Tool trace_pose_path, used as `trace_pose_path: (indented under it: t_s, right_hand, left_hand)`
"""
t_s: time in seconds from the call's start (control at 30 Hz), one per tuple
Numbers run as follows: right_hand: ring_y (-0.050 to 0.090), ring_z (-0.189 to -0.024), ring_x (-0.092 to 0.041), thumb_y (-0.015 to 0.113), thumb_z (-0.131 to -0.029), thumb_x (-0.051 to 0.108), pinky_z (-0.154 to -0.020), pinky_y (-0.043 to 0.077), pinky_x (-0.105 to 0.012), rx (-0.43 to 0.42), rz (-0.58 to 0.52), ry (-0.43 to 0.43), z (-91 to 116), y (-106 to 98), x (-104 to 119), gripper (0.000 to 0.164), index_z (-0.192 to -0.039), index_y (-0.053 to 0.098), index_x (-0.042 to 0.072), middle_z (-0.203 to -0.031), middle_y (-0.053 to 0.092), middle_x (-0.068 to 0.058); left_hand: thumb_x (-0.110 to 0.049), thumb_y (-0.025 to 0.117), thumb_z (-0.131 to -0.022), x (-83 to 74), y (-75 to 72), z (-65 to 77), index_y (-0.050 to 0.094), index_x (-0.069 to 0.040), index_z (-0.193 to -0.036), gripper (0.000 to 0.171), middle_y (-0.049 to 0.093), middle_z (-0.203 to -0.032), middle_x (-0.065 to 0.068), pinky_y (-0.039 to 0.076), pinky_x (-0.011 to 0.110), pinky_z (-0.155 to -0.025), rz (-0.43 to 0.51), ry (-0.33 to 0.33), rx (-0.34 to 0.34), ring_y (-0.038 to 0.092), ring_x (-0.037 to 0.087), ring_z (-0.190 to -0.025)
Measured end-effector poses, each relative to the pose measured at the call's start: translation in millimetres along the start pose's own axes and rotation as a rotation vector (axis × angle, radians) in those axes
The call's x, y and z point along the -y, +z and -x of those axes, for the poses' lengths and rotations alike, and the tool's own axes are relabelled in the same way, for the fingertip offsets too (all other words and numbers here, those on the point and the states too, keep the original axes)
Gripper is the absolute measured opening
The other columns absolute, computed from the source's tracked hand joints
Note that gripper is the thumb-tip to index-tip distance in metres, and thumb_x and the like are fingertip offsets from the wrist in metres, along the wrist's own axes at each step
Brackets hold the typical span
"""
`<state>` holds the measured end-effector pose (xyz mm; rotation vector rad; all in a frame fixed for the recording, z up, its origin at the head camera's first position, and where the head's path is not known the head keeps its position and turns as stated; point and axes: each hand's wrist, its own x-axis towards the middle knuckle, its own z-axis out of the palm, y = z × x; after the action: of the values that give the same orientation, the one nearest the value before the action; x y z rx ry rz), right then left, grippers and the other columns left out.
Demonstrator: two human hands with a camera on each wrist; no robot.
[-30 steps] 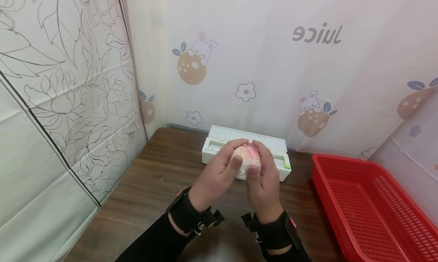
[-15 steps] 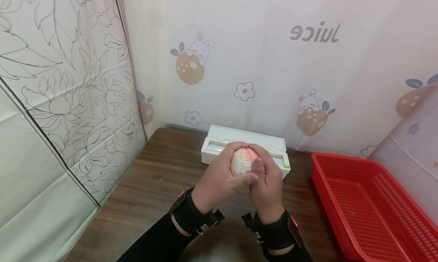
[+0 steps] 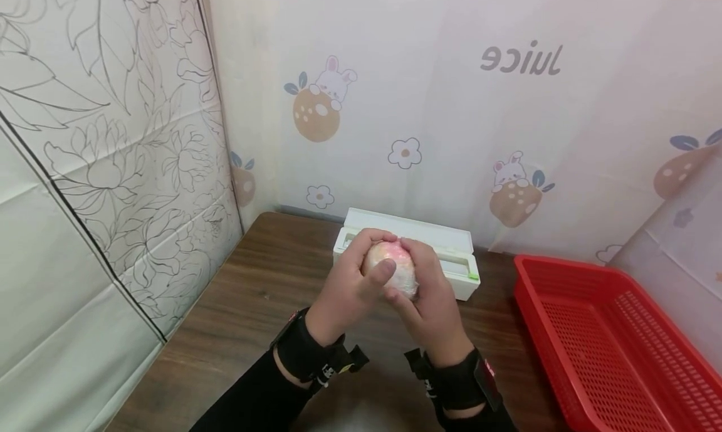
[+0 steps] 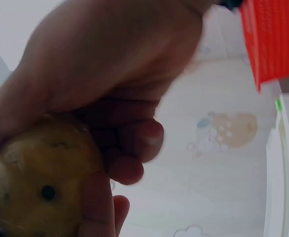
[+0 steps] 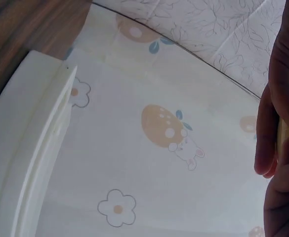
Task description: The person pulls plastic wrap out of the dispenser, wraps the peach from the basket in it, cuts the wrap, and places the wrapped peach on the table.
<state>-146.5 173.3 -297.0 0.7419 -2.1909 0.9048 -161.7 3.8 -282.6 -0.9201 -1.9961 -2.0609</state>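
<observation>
Both hands hold a round pink-and-yellow fruit [image 3: 402, 272] wrapped in crinkled clear film, raised in front of the body. My left hand [image 3: 350, 288] curls round its left side, thumb across the front. From the right, my right hand [image 3: 435, 297] cups it, with the thumb low near its underside. The left wrist view shows the fruit's yellow face [image 4: 30, 163] with a small dark spot, under shiny film. Behind the hands a long white cling film dispenser [image 3: 408, 225] has its lid up; the hands cover part of it.
A red perforated plastic basket [image 3: 541, 331] stands at the right on the brown wooden table [image 3: 248, 306]. Printed curtains [image 3: 361, 106] hang behind the table and along its left side.
The hands and the wrapped fruit have shifted slightly left. The fruit has been turned between the fingers, and the thumbs, overlapping half a second ago, are now apart.
</observation>
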Motion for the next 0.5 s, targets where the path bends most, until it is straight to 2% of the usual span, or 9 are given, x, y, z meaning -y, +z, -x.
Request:
trace_pose_path:
  t_s: [0.07, 0.1, 0.2, 0.27, 0.37, 0.47, 0.5]
  right_hand:
    - [0.059, -0.12, -0.024, 0.047, -0.102, 0.072, -0.099, 0.06, -0.043, 0.035, 0.036, -0.016, 0.0, 1.1, -0.1, 0.079, -0.151, 0.046, 0.011, -0.146, 0.055, -0.013]
    - [0.059, -0.123, -0.024, 0.047, -0.102, 0.071, -0.103, 0.059, -0.042, 0.048, 0.043, -0.022, 0.1, 1.8, -0.5, 0.078, -0.151, 0.046, 0.011, -0.148, 0.055, -0.012]
    - [0.058, -0.127, -0.025, 0.051, -0.1, 0.07, -0.111, 0.053, -0.03, 0.036, 0.022, -0.044, 0.6, 2.8, -3.4, 0.079, -0.15, 0.049, 0.01, -0.147, 0.056, -0.012]
    - [0.058, -0.127, -0.025, 0.055, -0.097, 0.071, -0.112, 0.048, -0.022, 0.015, -0.041, -0.063, 0.6, 2.3, -6.1, 0.084, -0.15, 0.05, 0.006, -0.146, 0.058, -0.014]
    - [0.062, -0.116, -0.018, 0.057, -0.094, 0.074, -0.097, 0.053, -0.016, -0.007, -0.147, -0.054, 0.8, 0.3, -7.4, 0.092, -0.153, 0.048, 0.004, -0.147, 0.057, -0.018]
    - [0.062, -0.097, -0.007, 0.052, -0.094, 0.078, -0.073, 0.055, -0.016, 0.009, -0.228, 0.021, -0.5, -1.4, -4.4, 0.095, -0.159, 0.042, 0.01, -0.148, 0.055, -0.015]
    - [0.061, -0.098, -0.005, 0.05, -0.094, 0.079, -0.072, 0.055, -0.016, 0.011, -0.242, 0.046, -0.9, -1.1, -3.0, 0.094, -0.16, 0.041, 0.013, -0.149, 0.055, -0.013]
  left_hand:
    - [-0.057, 0.065, -0.097, -1.9, -0.8, 0.1, 0.056, -0.015, -0.131, 0.055, 0.061, -0.125, 0.011, 0.063, 0.035, -0.075, 0.003, -0.032, -0.028, 0.065, 0.023, -0.1]
    - [-0.052, 0.067, -0.097, -2.5, -0.9, -0.1, 0.057, -0.016, -0.13, 0.051, 0.062, -0.124, 0.01, 0.063, 0.036, -0.075, 0.006, -0.051, -0.036, 0.066, 0.023, -0.1]
    - [-0.038, 0.07, -0.098, -2.7, -0.9, -1.0, 0.06, -0.018, -0.129, 0.038, 0.065, -0.123, 0.007, 0.064, 0.035, -0.076, 0.002, -0.084, -0.029, 0.067, 0.022, -0.101]
    - [-0.033, 0.07, -0.1, -1.8, -1.0, -1.6, 0.062, -0.017, -0.128, 0.034, 0.066, -0.122, 0.007, 0.064, 0.036, -0.076, 0.005, -0.071, -0.013, 0.068, 0.022, -0.101]
    - [-0.034, 0.068, -0.1, -0.5, -1.7, -1.7, 0.062, -0.017, -0.128, 0.032, 0.066, -0.123, 0.005, 0.064, 0.037, -0.077, 0.012, -0.027, -0.001, 0.067, 0.021, -0.102]
    - [-0.042, 0.068, -0.1, 0.8, -2.5, -0.7, 0.062, -0.017, -0.129, 0.038, 0.066, -0.126, 0.004, 0.063, 0.036, -0.08, 0.003, 0.048, -0.012, 0.066, 0.021, -0.105]
    - [-0.046, 0.067, -0.1, 1.0, -2.6, -0.2, 0.063, -0.017, -0.129, 0.041, 0.066, -0.127, 0.004, 0.063, 0.036, -0.08, -0.006, 0.079, -0.018, 0.065, 0.02, -0.106]
